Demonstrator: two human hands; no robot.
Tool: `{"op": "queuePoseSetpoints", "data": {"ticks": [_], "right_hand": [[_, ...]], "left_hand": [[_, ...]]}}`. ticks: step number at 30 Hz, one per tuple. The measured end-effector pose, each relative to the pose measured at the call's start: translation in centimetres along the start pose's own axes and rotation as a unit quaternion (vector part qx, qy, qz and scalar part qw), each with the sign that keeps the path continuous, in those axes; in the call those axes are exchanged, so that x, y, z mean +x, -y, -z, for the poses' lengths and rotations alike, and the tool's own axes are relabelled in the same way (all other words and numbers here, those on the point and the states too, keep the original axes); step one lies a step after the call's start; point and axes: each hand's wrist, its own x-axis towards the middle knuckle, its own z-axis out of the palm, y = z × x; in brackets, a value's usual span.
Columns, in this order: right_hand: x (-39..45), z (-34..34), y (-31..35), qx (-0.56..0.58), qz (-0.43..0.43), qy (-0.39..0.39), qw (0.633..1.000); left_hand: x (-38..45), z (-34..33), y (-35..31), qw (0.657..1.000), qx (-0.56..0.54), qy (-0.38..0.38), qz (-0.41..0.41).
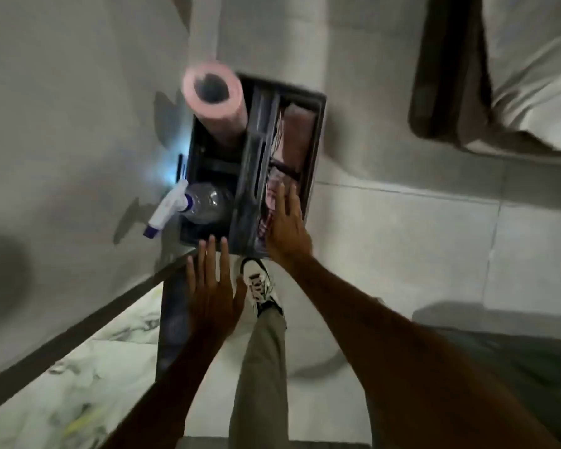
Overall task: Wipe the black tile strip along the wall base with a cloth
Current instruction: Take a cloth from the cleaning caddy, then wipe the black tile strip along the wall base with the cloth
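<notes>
A dark caddy [318, 131] stands on the floor against the wall. Its right compartment holds folded pinkish cloths [297, 134]. My right hand [287, 226] reaches into that compartment with fingers spread, fingertips touching the nearest cloth [274, 186]; nothing is gripped. My left hand [209, 286] hovers flat and open just short of the caddy's near edge, holding nothing. A black tile strip [78, 322] runs along the wall base at the lower left.
A pink paper roll [212, 92] and a clear spray bottle [204, 202] with a white-and-purple nozzle stand in the caddy's left side. My leg and white shoe [259, 283] are on the floor tiles. A bed [515, 72] lies at the upper right.
</notes>
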Motion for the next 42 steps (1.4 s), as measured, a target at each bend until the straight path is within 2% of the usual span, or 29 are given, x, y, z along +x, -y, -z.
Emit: {"op": "queuePoseSetpoints", "data": {"ticks": [3,7,9,13,18,22,27,30,32,36,39,42], "right_hand": [[4.6,-3.5,-1.5,-0.011,-0.022,0.013,1.0],[7.9,-6.2,-2.0,-0.047,-0.05,-0.017,0.997],[8.5,-6.9,-2.1,-0.063,-0.055,-0.033,0.996],[8.4,-8.4,-2.4,-0.075,-0.048,-0.041,0.995],[7.7,-7.1,-2.4,-0.07,-0.026,-0.053,0.996],[5.0,-5.4,-1.3,-0.008,-0.023,-0.087,0.996],[-1.9,-3.2,-1.4,-0.005,0.028,-0.087,0.996],[-7.1,-1.8,-2.9,-0.063,0.124,-0.071,0.988],[-10.9,-1.1,-4.2,-0.062,0.182,-0.03,0.981],[-15.9,-1.9,-7.4,-0.069,0.265,0.057,0.96],[-18.5,-5.2,-8.6,-0.094,0.256,0.119,0.955],[-20.1,-9.3,-8.7,-0.122,0.266,0.136,0.947]], "left_hand": [[2.4,-5.1,1.7,0.999,-0.014,0.029,0.002],[2.6,-8.8,2.3,1.0,0.009,-0.021,-0.007],[2.8,-9.4,2.2,0.999,-0.008,-0.05,-0.003],[3.1,-9.9,2.5,0.998,-0.014,-0.054,-0.004],[3.1,-9.8,2.7,0.998,0.002,-0.06,-0.005],[2.5,-8.5,1.9,0.997,-0.039,-0.06,0.008],[-1.2,-5.8,-0.1,0.982,-0.118,-0.12,0.081],[-5.5,-5.1,-2.4,0.962,-0.163,-0.16,0.148],[-9.2,-5.3,-4.1,0.948,-0.181,-0.169,0.199],[-16.6,-8.0,-6.6,0.923,-0.225,-0.15,0.274],[-21.8,-11.3,-7.6,0.888,-0.273,-0.137,0.342],[-26.1,-14.8,-7.8,0.861,-0.308,-0.105,0.392]]}}
